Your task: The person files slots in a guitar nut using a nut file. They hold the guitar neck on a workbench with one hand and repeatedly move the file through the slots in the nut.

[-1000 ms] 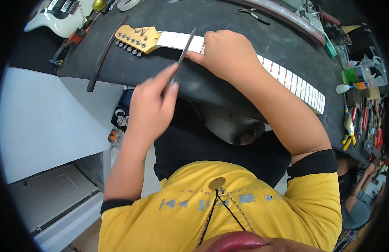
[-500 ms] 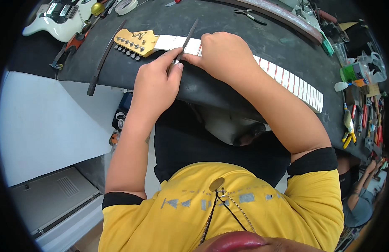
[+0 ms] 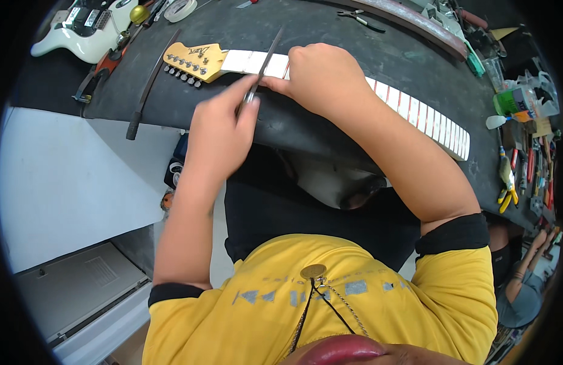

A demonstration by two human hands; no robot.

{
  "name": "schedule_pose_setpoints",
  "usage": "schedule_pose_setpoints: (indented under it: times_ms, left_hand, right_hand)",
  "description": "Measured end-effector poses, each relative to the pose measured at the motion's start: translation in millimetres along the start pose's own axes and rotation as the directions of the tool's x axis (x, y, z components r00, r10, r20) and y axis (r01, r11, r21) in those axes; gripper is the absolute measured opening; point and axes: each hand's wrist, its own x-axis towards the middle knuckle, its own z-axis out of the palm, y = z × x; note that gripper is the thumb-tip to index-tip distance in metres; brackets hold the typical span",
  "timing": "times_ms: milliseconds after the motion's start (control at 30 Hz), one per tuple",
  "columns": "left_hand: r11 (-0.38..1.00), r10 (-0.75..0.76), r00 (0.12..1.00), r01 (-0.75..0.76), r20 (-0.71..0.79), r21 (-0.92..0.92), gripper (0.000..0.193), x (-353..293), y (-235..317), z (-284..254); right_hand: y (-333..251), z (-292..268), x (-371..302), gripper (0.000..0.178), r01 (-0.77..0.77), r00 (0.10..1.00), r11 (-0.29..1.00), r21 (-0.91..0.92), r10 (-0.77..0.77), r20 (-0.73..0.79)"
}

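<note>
A guitar neck point(image 3: 418, 115) lies across the bench, its fretboard covered in white with thin reddish lines across it. Its honey-coloured headstock point(image 3: 193, 62) with several tuners points to the left. My left hand point(image 3: 222, 128) is closed around the handle end of a slim dark file point(image 3: 270, 56), which slants over the fretboard near the headstock; the fingers are slightly blurred. Just to the right of the file, my right hand point(image 3: 325, 78) is wrapped over the neck, its thumb along the near edge. The palm hides part of the fretboard.
A second long file with a dark handle point(image 3: 135, 118) lies left of the headstock. Behind it are a white guitar body point(image 3: 90, 33) and a tape roll point(image 3: 180, 9). Pliers point(image 3: 362, 21) and a long curved bar point(image 3: 409, 21) lie beyond the neck. Tools crowd the right; another person point(image 3: 518, 298) is there.
My left hand has shifted a little toward me and to the left, drawing the file with it. My right hand keeps its hold on the neck.
</note>
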Motion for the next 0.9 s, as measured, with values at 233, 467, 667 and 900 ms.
schedule_pose_setpoints:
  times_ms: [233, 467, 667, 900]
  left_hand:
    - [0.997, 0.058, 0.998, -0.059, 0.012, 0.044, 0.045, -64.6, -18.9, -23.1]
    - [0.999, -0.041, 0.999, 0.041, 0.024, 0.017, 0.044, -9.6, -1.3, -1.9]
    - [0.988, 0.106, 0.994, -0.106, 0.011, 0.109, 0.046, -71.8, -21.4, -25.9]
    - [0.999, 0.032, 0.999, -0.032, 0.010, 0.031, 0.045, -26.7, -12.2, 0.7]
  right_hand:
    - [-5.0, -2.2, -1.0, 0.061, 0.023, 1.000, 0.998, 0.055, -0.022, -0.010]
    - [0.4, 0.2, 0.1, 0.059, -0.011, 1.000, 1.000, 0.011, 0.010, 0.019]
    - [-7.4, -0.3, -4.2, 0.061, 0.057, 0.997, 0.997, 0.050, -0.054, -0.052]
    - [3.6, 1.8, -3.3, 0.058, 0.008, 1.000, 1.000, 0.022, -0.007, -0.013]
